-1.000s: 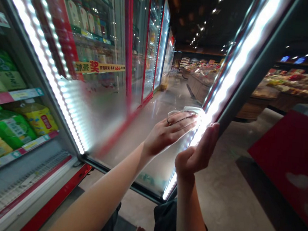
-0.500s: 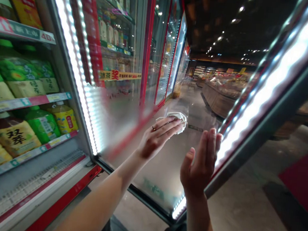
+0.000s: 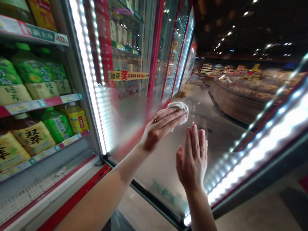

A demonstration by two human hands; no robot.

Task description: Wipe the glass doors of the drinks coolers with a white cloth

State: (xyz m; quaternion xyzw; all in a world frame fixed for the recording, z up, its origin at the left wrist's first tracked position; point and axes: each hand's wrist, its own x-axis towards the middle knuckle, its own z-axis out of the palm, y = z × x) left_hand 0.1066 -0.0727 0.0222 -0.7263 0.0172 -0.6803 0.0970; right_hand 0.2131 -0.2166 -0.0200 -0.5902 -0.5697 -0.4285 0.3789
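My left hand [image 3: 159, 127], with a ring on one finger, presses a crumpled white cloth [image 3: 182, 109] against the glass door [image 3: 162, 168] of a drinks fridge. The fingers are bent over the cloth. My right hand [image 3: 193, 156] is raised flat by the same glass, fingers stretched and thumb apart, holding nothing; whether its palm touches the pane I cannot tell. The door stands swung out, and a foggy patch [image 3: 126, 116] covers its glass left of the cloth. Bright LED strips [image 3: 259, 156] line the door's side edges.
Fridge shelves [image 3: 45, 102] full of bottled drinks stand open at the left, above a white grille [image 3: 39, 188]. Further closed fridge doors [image 3: 174, 51] run along the aisle. A wooden display counter [image 3: 227, 101] stands beyond the glass, and a dark frame edge [image 3: 145, 193] borders the door's bottom.
My right hand has moved left, away from the door's lit edge, onto the middle of the pane. The left hand and cloth are slightly higher, and the view has turned a little left.
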